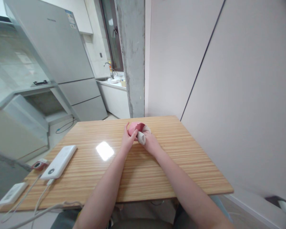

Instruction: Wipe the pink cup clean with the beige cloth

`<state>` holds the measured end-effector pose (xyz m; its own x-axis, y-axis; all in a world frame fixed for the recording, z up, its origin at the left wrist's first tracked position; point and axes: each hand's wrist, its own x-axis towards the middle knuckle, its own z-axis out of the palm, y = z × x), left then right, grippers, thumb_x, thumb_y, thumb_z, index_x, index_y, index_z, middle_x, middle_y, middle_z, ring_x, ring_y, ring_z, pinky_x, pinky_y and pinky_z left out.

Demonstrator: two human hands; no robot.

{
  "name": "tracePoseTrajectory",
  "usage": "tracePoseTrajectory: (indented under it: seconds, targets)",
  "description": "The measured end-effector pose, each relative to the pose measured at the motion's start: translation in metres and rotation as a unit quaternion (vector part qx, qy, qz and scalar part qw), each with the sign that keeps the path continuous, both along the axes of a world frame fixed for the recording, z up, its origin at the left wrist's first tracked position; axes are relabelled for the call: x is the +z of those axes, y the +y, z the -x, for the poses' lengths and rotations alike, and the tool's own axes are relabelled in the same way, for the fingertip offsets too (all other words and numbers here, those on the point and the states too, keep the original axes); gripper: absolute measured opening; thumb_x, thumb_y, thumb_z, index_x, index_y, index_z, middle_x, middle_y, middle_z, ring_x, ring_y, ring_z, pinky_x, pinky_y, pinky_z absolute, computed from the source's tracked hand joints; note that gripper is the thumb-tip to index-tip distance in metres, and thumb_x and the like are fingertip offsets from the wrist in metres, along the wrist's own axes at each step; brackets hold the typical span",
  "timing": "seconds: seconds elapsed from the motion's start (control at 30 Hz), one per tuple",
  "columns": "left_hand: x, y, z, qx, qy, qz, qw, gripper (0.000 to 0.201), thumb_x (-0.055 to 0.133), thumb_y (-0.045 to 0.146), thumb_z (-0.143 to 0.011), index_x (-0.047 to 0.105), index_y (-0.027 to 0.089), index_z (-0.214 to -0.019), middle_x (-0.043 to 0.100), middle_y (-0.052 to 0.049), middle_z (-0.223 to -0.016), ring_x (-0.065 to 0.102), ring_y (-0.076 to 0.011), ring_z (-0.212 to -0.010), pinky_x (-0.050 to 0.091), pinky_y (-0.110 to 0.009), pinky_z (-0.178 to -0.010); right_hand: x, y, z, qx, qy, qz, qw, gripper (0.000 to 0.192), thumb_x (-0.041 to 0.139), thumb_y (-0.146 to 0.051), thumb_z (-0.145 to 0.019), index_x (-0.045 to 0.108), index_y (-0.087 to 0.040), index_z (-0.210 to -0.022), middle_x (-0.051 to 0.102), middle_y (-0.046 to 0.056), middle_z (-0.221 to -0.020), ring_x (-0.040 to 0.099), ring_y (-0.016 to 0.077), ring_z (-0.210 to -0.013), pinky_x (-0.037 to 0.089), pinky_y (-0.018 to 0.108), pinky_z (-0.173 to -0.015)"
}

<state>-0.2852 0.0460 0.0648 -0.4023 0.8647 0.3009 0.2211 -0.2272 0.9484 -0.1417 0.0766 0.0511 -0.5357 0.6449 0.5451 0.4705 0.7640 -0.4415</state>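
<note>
Over the far middle of the table, a small pink bowl-like vessel (pixel 132 126) is tilted, its opening turned toward the right. My left hand (pixel 128 138) grips it from the left side, thumb near the rim. A greyish-white cloth (pixel 141 138) is bunched in my right hand (pixel 150 143) and pressed against the opening of the pink vessel. The fingers of my right hand are partly hidden behind the cloth. The inside of the vessel is mostly hidden too.
The wooden table (pixel 181 152) has a white power bank (pixel 59 162) with cables on its left. Beside it lie a small red device (pixel 40 164) and a white flat box (pixel 13 193). A fridge (pixel 54 47), a concrete pillar (pixel 133 57) and a pale wall panel (pixel 243 95) stand beyond.
</note>
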Motion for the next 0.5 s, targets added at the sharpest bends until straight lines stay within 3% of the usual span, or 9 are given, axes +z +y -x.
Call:
tracePoseTrajectory:
  seconds: [0.07,0.17,0.27,0.37,0.5]
  targets:
    - [-0.004,0.002,-0.009,-0.026,-0.046,0.002,0.999,0.078,0.064,0.048,-0.077,0.029,0.018,-0.140,0.064,-0.013,-0.111,0.066,-0.0237,-0.096,0.055,-0.040,-0.083,0.000,0.000,-0.001,-0.013,0.027,0.016,0.999,0.023,0.054,-0.017,-0.085,0.063,-0.017,-0.106,0.065,0.011,-0.101,0.058,0.0212,-0.100,0.048,0.033,-0.090]
    - [-0.012,0.003,-0.027,-0.073,-0.072,-0.013,0.995,0.088,0.069,0.046,-0.073,0.022,0.020,-0.142,0.057,-0.016,-0.126,0.061,-0.0241,-0.109,0.053,-0.038,-0.089,-0.004,0.002,-0.002,-0.015,0.093,0.045,0.995,0.030,0.056,-0.017,-0.083,0.060,-0.016,-0.113,0.062,0.012,-0.108,0.058,0.0210,-0.100,0.048,0.033,-0.091]
    - [-0.013,-0.002,-0.034,-0.053,-0.048,-0.021,0.997,0.085,0.066,0.044,-0.076,0.020,0.018,-0.142,0.050,-0.017,-0.135,0.054,-0.0236,-0.120,0.045,-0.038,-0.100,-0.006,0.001,-0.001,0.002,0.108,0.056,0.993,0.033,0.058,-0.019,-0.082,0.058,-0.017,-0.115,0.061,0.011,-0.111,0.058,0.0214,-0.103,0.047,0.035,-0.094]
    - [-0.005,-0.009,-0.027,-0.015,0.023,-0.023,0.999,0.076,0.060,0.044,-0.081,0.024,0.016,-0.142,0.052,-0.017,-0.133,0.051,-0.0247,-0.123,0.040,-0.041,-0.105,-0.004,-0.002,0.001,0.019,0.084,0.055,0.995,0.035,0.057,-0.020,-0.082,0.057,-0.019,-0.118,0.062,0.010,-0.110,0.057,0.0211,-0.106,0.046,0.035,-0.096]
    - [0.015,-0.016,-0.005,-0.021,0.132,-0.031,0.991,0.071,0.060,0.044,-0.080,0.034,0.017,-0.140,0.052,-0.015,-0.134,0.050,-0.0274,-0.124,0.038,-0.042,-0.105,0.001,-0.004,0.003,0.023,0.052,0.049,0.997,0.034,0.056,-0.023,-0.085,0.057,-0.020,-0.119,0.063,0.009,-0.108,0.058,0.0212,-0.104,0.049,0.034,-0.091]
